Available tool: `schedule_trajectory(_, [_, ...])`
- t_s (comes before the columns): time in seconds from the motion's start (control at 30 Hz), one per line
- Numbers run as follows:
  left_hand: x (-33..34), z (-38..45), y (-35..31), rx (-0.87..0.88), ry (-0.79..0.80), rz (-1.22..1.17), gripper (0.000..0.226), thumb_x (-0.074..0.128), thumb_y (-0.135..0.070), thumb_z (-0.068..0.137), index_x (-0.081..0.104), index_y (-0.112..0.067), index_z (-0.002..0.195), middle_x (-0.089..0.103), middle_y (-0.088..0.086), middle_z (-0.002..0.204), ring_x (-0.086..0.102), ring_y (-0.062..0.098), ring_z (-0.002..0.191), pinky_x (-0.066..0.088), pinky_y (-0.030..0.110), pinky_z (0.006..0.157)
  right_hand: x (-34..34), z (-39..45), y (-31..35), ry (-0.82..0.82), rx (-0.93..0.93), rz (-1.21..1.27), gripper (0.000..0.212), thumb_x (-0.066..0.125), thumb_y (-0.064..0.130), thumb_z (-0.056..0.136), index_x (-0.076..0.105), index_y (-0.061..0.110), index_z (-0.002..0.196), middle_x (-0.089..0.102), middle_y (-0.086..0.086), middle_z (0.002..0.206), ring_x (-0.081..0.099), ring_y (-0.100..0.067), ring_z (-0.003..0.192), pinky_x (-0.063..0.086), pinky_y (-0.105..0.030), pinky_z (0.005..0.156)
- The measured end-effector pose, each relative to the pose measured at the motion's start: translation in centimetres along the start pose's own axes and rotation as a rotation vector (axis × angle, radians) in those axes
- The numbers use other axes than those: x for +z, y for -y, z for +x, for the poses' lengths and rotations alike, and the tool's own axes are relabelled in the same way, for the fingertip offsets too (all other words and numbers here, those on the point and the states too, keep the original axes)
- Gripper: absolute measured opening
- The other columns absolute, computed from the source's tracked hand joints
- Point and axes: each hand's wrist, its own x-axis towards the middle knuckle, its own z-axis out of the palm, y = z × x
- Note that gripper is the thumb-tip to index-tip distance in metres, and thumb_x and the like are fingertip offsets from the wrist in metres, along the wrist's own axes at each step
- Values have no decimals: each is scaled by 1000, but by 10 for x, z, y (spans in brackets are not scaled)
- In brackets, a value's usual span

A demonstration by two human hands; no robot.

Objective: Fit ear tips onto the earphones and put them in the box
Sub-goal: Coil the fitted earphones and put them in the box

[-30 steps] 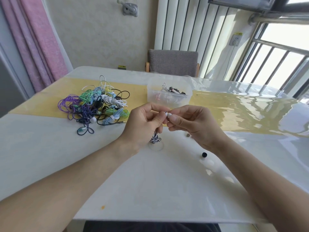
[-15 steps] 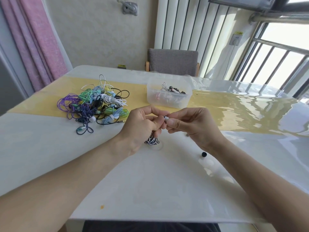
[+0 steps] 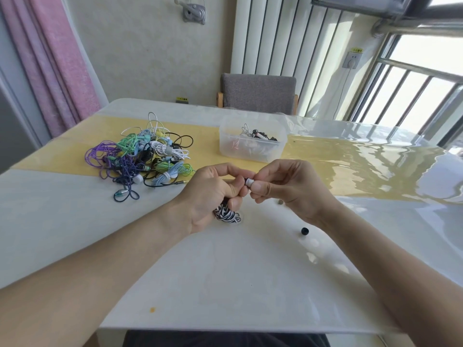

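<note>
— Between the two hands, what is that small white piece?
— A white ear tip (image 3: 249,182), pinched by the thumb and forefinger of the right hand (image 3: 288,189) and touching a dark earbud end that barely shows past the left hand (image 3: 213,194). Whether the tip is seated on it I cannot tell — the fingertips cover the joint.

— And the left hand?
— Its fingers are curled tight around the earphone (image 3: 226,214); only the black-and-white striped cord shows, a bundle hanging from under the palm onto the counter (image 3: 225,284). The rest is hidden inside the fist.

— Where is the box?
— Beyond the hands, a clear plastic box (image 3: 252,142) stands on the yellow strip, well apart from them. Some earphones lie inside, blurred through the cloudy wall, so I cannot count them.

— Anything else loose?
— A black ear tip (image 3: 304,231) lies on the counter just nearer than the right wrist, and a small greyish piece (image 3: 280,202) peeks out just under the right hand, half hidden; I cannot say what it is. Beyond the left hand and to its left sits a tangled pile of coloured earphones (image 3: 142,156) — purple, green, blue, white, black.
</note>
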Motion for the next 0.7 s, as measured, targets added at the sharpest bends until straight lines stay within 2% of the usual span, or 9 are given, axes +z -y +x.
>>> schedule_trajectory(0.37, [0, 1, 2, -40, 43, -36, 20, 52, 5, 93, 68, -5, 86, 54, 11, 65, 38, 14, 40, 37, 20, 44, -9, 1, 3, 72, 45, -27, 16, 79, 5, 67, 67, 1, 75, 72, -14, 69, 68, -22, 61, 56, -27, 64])
schedule_trajectory(0.6, [2, -1, 0, -78, 67, -75, 21, 48, 7, 93, 65, -2, 85, 53, 8, 60, 38, 11, 39, 35, 18, 42, -11, 3, 2, -39, -38, -191, 32, 88, 14, 58, 64, -1, 75, 72, -9, 70, 69, -26, 67, 53, -36, 68])
schedule_trajectory(0.7, [4, -1, 0, -94, 56, -99, 20, 48, 7, 94, 64, -2, 86, 54, 8, 60, 42, 9, 38, 36, 18, 42, -11, 2, 1, -13, -123, -210, 26, 86, 10, 60, 65, 1, 73, 73, -7, 69, 71, -22, 66, 57, -27, 67])
